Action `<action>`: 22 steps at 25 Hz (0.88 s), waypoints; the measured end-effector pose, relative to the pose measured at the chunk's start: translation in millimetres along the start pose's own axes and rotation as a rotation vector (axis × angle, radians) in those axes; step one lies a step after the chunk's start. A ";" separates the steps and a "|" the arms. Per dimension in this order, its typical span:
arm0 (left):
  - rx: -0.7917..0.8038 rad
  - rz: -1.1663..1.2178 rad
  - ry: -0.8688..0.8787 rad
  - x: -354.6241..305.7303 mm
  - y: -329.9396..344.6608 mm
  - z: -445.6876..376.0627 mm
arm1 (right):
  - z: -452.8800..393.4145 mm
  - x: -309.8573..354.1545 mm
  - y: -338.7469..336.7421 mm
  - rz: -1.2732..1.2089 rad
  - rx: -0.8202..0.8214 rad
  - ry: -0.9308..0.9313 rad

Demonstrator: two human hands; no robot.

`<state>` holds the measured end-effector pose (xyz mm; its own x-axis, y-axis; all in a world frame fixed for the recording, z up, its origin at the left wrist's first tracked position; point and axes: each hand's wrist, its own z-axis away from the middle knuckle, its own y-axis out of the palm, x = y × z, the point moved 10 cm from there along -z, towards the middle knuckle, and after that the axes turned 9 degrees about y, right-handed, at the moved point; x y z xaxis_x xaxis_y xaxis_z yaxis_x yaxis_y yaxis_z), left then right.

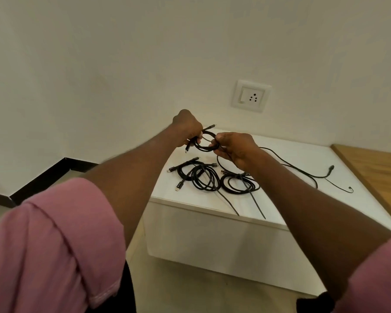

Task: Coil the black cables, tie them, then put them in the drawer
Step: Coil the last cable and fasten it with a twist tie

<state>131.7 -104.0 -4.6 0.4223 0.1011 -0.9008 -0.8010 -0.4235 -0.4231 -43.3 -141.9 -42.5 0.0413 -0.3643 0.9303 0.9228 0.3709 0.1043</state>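
Note:
Both hands hold a small coiled black cable up above the white cabinet top. My left hand grips the coil's left side, with two plug ends sticking out past the fingers. My right hand pinches its right side. Below them on the top lie two coiled black cables overlapping each other and a third coil with a long tie tail. A loose uncoiled black cable trails across the right part of the top. The cabinet's white front shows no open drawer.
A wall socket with a switch sits on the white wall behind the cabinet. A wooden surface adjoins the cabinet on the right. A black skirting runs along the floor at the left.

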 end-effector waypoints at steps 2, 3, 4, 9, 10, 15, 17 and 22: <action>-0.126 -0.015 -0.022 20.1 -15.5 -15.3 | -8.7 -4.1 9.9 -0.009 0.072 0.020; -0.172 -0.037 -0.033 29.7 -21.2 -20.2 | -11.9 -5.9 14.0 0.035 0.094 0.017; -0.190 -0.070 -0.047 39.6 -24.0 -24.2 | -13.9 -7.7 17.7 0.109 0.101 0.009; -0.117 -0.253 -0.049 60.3 -20.1 -30.6 | -21.0 1.2 3.2 0.445 -0.155 -0.193; -0.117 -0.255 -0.033 56.8 -20.3 -30.5 | -21.0 6.0 -8.0 0.452 -0.246 -0.226; -0.165 -0.343 0.123 19.6 -16.1 -23.0 | -3.7 24.1 -48.4 0.684 -0.450 -0.309; -0.175 -0.371 0.228 -5.7 -9.4 -15.2 | 3.9 28.2 -57.4 0.838 -0.478 -0.317; -0.062 -0.367 0.528 -70.4 32.0 11.9 | 21.6 40.8 -93.2 1.074 -0.550 -0.347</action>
<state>71.3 -114.0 44.1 0.8288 -0.2007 -0.5223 -0.5453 -0.4987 -0.6737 -135.9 -172.9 -6.7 0.8440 0.1751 0.5070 0.5270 -0.0946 -0.8446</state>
